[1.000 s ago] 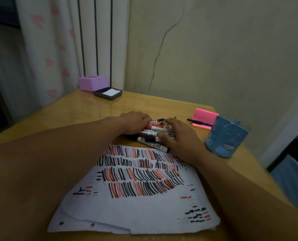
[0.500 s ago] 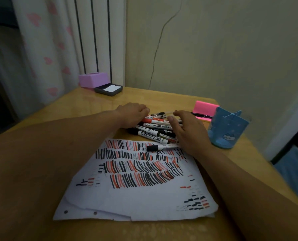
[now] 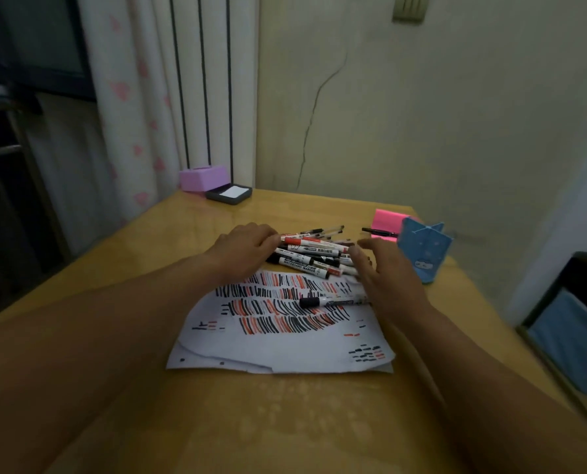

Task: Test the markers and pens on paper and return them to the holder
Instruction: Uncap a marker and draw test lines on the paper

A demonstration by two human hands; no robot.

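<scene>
My right grip (image 3: 384, 278), open with fingers spread, is nearer the holder (image 3: 422, 251) by the tabletop's right edge, at the right end of the pile (image 3: 311, 256) lying left-right, stray marker (image 3: 333, 301) on paper (image 3: 278, 347) beside it; left grip (image 3: 247, 246) curled on pile's left end, holding unclear.

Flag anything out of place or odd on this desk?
One black-capped marker lies alone on the paper, by the right hand, apart from the loose pile of markers beside the left hand. None visibly stands in the blue holder. The wall behind has a long crack.
</scene>
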